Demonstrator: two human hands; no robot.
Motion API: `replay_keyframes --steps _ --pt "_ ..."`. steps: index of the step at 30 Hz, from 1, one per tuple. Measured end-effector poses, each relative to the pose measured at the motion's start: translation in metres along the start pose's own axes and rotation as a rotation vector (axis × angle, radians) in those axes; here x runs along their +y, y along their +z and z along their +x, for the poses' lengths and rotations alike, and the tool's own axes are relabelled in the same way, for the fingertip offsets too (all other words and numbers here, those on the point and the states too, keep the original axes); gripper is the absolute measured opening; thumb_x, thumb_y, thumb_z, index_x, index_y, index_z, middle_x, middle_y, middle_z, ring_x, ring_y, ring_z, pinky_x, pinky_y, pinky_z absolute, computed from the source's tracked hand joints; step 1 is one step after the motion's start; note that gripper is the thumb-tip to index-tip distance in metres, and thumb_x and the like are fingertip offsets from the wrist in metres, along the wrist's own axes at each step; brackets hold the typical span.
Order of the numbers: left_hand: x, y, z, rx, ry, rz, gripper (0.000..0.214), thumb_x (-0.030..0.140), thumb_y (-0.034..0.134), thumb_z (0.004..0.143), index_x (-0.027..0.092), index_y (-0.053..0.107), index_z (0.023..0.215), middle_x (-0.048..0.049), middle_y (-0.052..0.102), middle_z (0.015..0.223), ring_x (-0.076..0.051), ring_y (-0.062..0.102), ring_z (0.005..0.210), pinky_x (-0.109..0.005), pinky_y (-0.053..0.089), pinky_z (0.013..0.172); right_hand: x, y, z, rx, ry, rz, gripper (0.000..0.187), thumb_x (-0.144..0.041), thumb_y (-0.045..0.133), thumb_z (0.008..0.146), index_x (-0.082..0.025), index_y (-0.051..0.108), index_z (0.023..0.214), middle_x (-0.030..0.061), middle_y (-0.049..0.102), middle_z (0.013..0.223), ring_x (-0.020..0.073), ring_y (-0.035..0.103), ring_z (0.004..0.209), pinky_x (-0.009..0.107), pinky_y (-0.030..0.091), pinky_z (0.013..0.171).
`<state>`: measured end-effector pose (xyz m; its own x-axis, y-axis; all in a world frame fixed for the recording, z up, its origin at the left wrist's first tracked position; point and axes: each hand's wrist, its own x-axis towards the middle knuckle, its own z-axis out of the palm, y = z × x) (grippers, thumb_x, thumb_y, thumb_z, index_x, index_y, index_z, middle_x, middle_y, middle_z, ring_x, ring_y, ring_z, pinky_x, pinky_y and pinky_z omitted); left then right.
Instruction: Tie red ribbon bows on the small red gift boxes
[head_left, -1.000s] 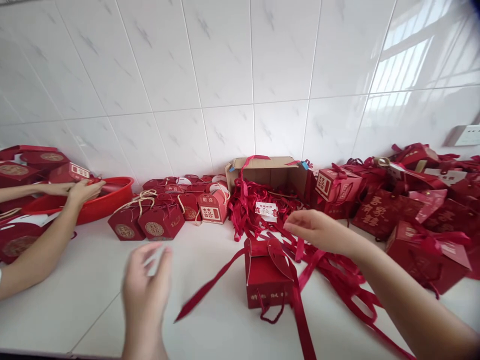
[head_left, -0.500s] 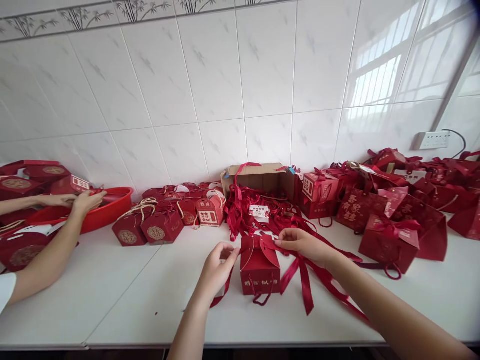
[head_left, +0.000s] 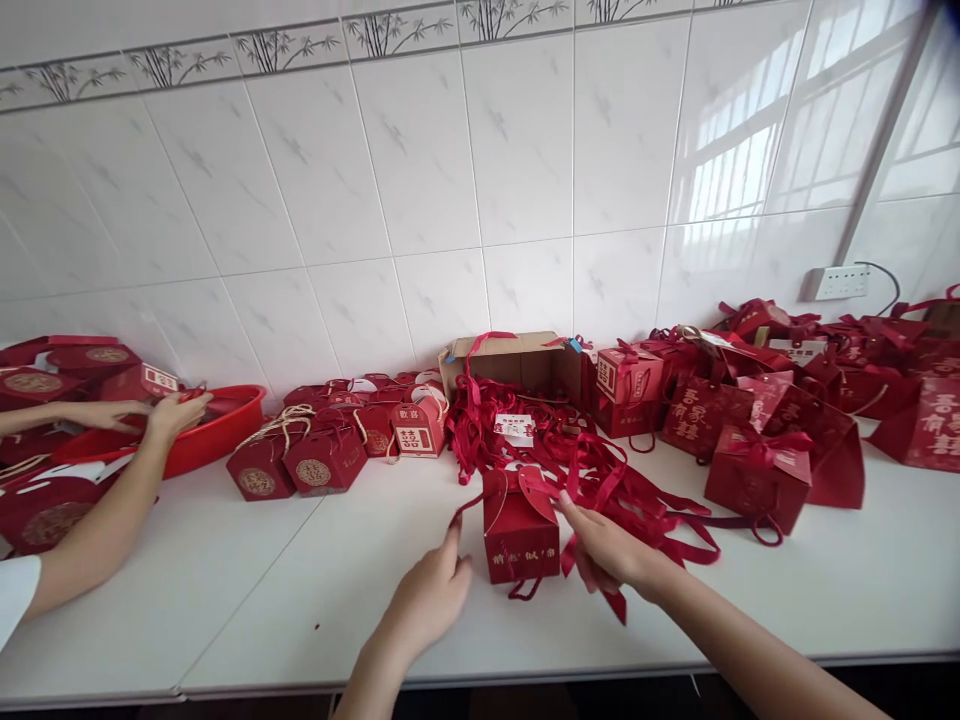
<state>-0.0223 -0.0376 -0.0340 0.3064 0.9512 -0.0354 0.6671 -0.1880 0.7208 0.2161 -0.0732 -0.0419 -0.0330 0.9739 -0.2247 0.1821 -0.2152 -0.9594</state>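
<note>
A small dark-red gift box (head_left: 523, 550) with gold lettering stands upright on the table in front of me. Its curved top flaps are folded together, and a twisted cord handle hangs down its front. A red ribbon (head_left: 470, 503) runs out from the left of the box top to my left hand (head_left: 431, 598), whose fingers are closed on it. To the right of the box, my right hand (head_left: 604, 548) is closed on the ribbon's other side, thumb up near the flap. The fingers of my right hand are partly hidden.
Behind the box, red ribbons (head_left: 480, 435) spill from a cardboard carton (head_left: 510, 347). Finished-looking red boxes (head_left: 757, 475) crowd the right; more boxes (head_left: 326, 460) stand left. A co-worker's hands (head_left: 176, 410) work over a red basin (head_left: 255, 405) at far left.
Both my hands have moved from the box top down and toward me, beside the box, drawing the ribbon out on the left. My view has shifted slightly right.
</note>
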Motion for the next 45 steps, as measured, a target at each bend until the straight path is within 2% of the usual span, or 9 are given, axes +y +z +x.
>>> replay_keyframes --steps 3,6,12,20,24,27,33,39,45 --pt "-0.002 -0.012 0.012 0.135 0.026 -0.230 0.056 0.024 0.043 0.078 0.021 0.042 0.134 -0.0018 0.064 0.080 -0.017 0.058 0.067 -0.025 0.043 0.062 -0.003 0.003 0.004 0.181 -0.198 0.282 0.043 -0.064 0.046 0.083 -0.023 0.049 0.093 -0.0009 0.061 0.070 0.0096 0.044 0.044 0.023 0.030 0.043" --pt "0.009 -0.023 0.020 0.299 0.090 -0.562 0.039 0.033 0.053 0.078 0.020 0.053 0.116 -0.0061 0.061 0.098 -0.020 0.062 0.088 -0.029 0.049 0.072 -0.013 0.003 0.007 0.339 -0.408 0.454 0.034 -0.055 0.059 0.080 -0.022 0.053 0.085 -0.0007 0.058 0.072 0.0133 0.053 0.061 0.025 0.042 0.055" --pt "0.042 -0.037 0.027 0.387 0.203 -0.926 0.029 0.041 0.073 0.069 0.015 0.061 0.076 -0.0020 0.057 0.082 -0.017 0.058 0.084 -0.029 0.051 0.073 -0.043 -0.011 0.015 0.446 -0.530 0.540 0.040 -0.055 0.065 0.074 -0.020 0.068 0.095 0.0020 0.064 0.074 0.0157 0.058 0.066 0.028 0.048 0.059" --pt "0.062 -0.053 0.028 0.432 0.264 -0.809 0.031 0.046 0.072 0.068 0.015 0.065 0.068 -0.0019 0.061 0.072 -0.017 0.056 0.075 -0.032 0.053 0.072 -0.071 -0.021 0.007 0.509 -0.669 0.336 0.036 -0.050 0.067 0.075 -0.019 0.067 0.091 0.0018 0.062 0.073 0.0145 0.055 0.065 0.028 0.047 0.062" --pt "0.075 -0.065 0.028 0.450 0.342 -0.609 0.032 0.042 0.071 0.071 0.015 0.072 0.089 -0.0040 0.066 0.079 -0.018 0.059 0.077 -0.029 0.051 0.073 -0.090 -0.027 0.003 0.511 -0.735 0.230 0.035 -0.051 0.065 0.075 -0.017 0.067 0.085 0.0027 0.060 0.069 0.0158 0.054 0.064 0.027 0.045 0.058" --pt "0.090 -0.075 0.031 0.457 0.388 -0.540 0.036 0.040 0.070 0.072 0.016 0.071 0.098 -0.0031 0.067 0.076 -0.014 0.056 0.064 -0.023 0.045 0.059 -0.107 -0.032 0.004 0.498 -0.807 0.182 0.035 -0.048 0.066 0.075 -0.017 0.066 0.092 0.0029 0.062 0.076 0.0158 0.055 0.069 0.027 0.044 0.059" --pt "0.119 -0.086 0.037 0.442 0.477 -0.572 0.035 0.045 0.065 0.075 0.016 0.073 0.092 0.0002 0.062 0.064 -0.011 0.048 0.054 -0.022 0.037 0.052 -0.130 -0.034 0.004 0.427 -0.876 0.096 0.030 -0.046 0.064 0.078 -0.016 0.065 0.073 -0.0026 0.048 0.058 0.0101 0.040 0.054 0.025 0.032 0.050" --pt "0.130 -0.089 0.038 0.424 0.507 -0.561 0.037 0.049 0.067 0.073 0.016 0.074 0.090 0.0046 0.048 0.051 -0.010 0.041 0.050 -0.022 0.031 0.049 -0.141 -0.031 0.001 0.418 -0.913 0.073 0.035 -0.049 0.061 0.079 -0.017 0.059 0.066 -0.0045 0.039 0.057 0.0086 0.032 0.053 0.025 0.027 0.050" --pt "0.132 -0.094 0.030 0.467 0.550 -0.570 0.034 0.047 0.069 0.074 0.016 0.074 0.087 0.0011 0.059 0.060 -0.013 0.051 0.060 -0.023 0.038 0.058 -0.150 -0.034 -0.001 0.434 -0.893 0.072 0.040 -0.049 0.063 0.078 -0.018 0.053 0.056 -0.0064 0.032 0.050 0.0073 0.027 0.048 0.025 0.022 0.047"
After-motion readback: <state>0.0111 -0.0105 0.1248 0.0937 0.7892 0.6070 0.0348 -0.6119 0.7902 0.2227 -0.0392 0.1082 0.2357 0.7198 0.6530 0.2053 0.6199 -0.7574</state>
